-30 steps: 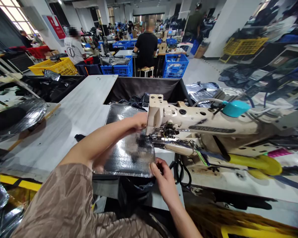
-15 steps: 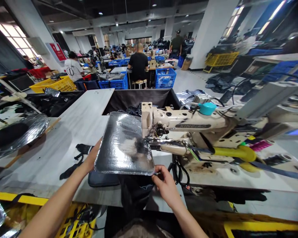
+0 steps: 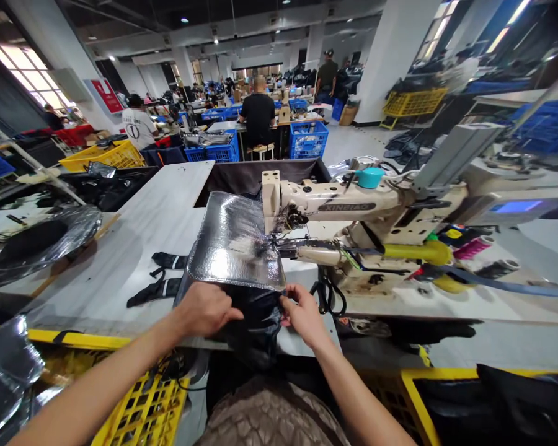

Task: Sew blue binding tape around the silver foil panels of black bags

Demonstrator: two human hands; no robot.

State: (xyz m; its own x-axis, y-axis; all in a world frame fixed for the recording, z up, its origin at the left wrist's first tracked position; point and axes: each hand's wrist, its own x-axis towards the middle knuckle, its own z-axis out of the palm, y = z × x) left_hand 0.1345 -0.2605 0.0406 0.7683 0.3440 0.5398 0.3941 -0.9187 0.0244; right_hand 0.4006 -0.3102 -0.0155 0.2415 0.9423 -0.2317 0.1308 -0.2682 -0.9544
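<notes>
A silver foil sheet (image 3: 235,241) lies on the white sewing table (image 3: 153,210), its right edge under the needle area of a cream XINBIAO sewing machine (image 3: 335,207). Black fabric (image 3: 255,322) hangs from the sheet's lower edge over the table front. My left hand (image 3: 204,310) grips that fabric just below the foil. My right hand (image 3: 302,316) pinches the fabric near the foil's lower right corner. Whether the foil and fabric are joined is hidden.
Black straps (image 3: 160,279) lie on the table left of the foil. A yellow plastic crate (image 3: 139,402) sits below the front edge. A dark fabric bin (image 3: 260,176) stands behind the table. A seated co-worker (image 3: 258,118) and blue crates (image 3: 307,141) are farther off.
My left hand has moved from the foil's left edge to its lower edge, onto the black fabric. The foil has shifted up and away from me, and more fabric shows.
</notes>
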